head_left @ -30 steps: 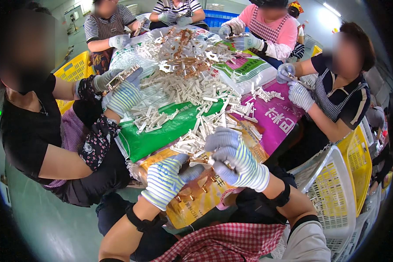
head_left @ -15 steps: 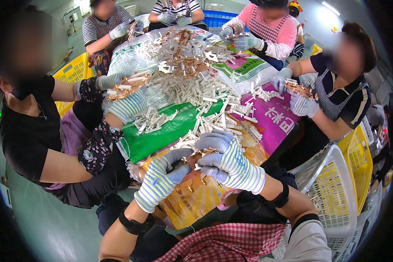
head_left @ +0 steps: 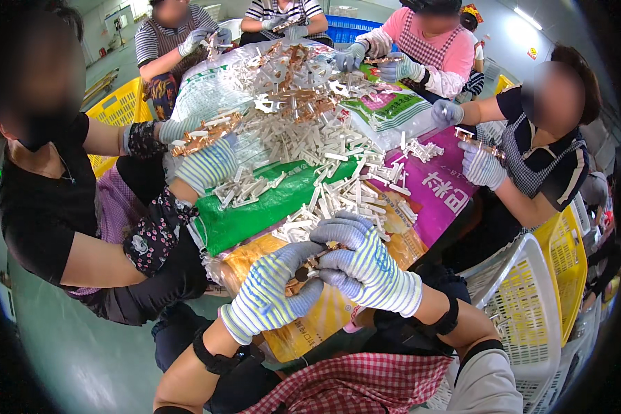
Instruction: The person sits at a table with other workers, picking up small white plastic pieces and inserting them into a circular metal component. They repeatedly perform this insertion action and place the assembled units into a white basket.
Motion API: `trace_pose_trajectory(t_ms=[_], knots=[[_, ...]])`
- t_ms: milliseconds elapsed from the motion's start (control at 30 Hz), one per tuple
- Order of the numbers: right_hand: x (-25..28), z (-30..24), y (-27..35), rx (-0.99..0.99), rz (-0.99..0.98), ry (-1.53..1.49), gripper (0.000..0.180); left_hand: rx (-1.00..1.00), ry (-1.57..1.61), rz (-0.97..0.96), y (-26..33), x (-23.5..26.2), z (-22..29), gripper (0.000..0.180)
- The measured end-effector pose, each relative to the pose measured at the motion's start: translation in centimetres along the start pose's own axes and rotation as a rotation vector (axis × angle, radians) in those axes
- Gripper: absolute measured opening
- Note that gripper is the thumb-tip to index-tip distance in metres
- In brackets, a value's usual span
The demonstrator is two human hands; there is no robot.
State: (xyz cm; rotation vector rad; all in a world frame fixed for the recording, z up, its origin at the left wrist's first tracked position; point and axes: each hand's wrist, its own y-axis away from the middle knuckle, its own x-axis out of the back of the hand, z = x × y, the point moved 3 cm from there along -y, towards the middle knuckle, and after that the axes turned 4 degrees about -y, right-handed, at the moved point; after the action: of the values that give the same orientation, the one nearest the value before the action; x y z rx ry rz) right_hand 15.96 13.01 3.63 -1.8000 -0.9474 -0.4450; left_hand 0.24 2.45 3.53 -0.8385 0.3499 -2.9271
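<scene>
My left hand (head_left: 270, 284), in a striped glove with grey fingertips, is closed on a copper-coloured metal part (head_left: 301, 274). My right hand (head_left: 367, 265), gloved alike, pinches the same part from the other side. The fingers of both hands meet around it, so most of its shape is hidden. Just beyond my hands lies a heap of small white bar-shaped pieces (head_left: 348, 196). Under my hands is a yellow printed sack (head_left: 314, 324). Whether a white piece is between my right fingertips I cannot tell.
More copper-coloured metal parts (head_left: 303, 103) are piled at the far middle among white pieces. Green (head_left: 255, 217) and purple (head_left: 438, 183) sacks cover the work surface. Several gloved co-workers sit around it, holding similar parts. White (head_left: 521, 303) and yellow (head_left: 566, 262) crates stand at the right.
My left hand has shifted right and my hands have drawn together, with the metal part turned and more covered. At the right, a co-worker's hand has come off their part.
</scene>
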Motion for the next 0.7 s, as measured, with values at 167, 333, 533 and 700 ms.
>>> trace_pose_trajectory(t_ms=[167,333,533,700], knots=[[0.1,0.5,0.1,0.064,-0.020,-0.102,0.022,0.043,0.066,-0.005,0.3,0.0,-0.5,0.054],[-0.5,0.7,0.3,0.045,0.023,-0.163,0.022,0.142,0.101,-0.003,0.5,0.0,-0.4,0.055],[-0.9,0.4,0.6,0.037,0.050,-0.199,0.025,0.185,0.081,-0.001,0.7,0.0,-0.5,0.053],[-1.1,0.3,0.6,0.061,0.052,-0.127,0.025,0.043,0.063,0.077,0.8,-0.6,-1.3,0.048]])
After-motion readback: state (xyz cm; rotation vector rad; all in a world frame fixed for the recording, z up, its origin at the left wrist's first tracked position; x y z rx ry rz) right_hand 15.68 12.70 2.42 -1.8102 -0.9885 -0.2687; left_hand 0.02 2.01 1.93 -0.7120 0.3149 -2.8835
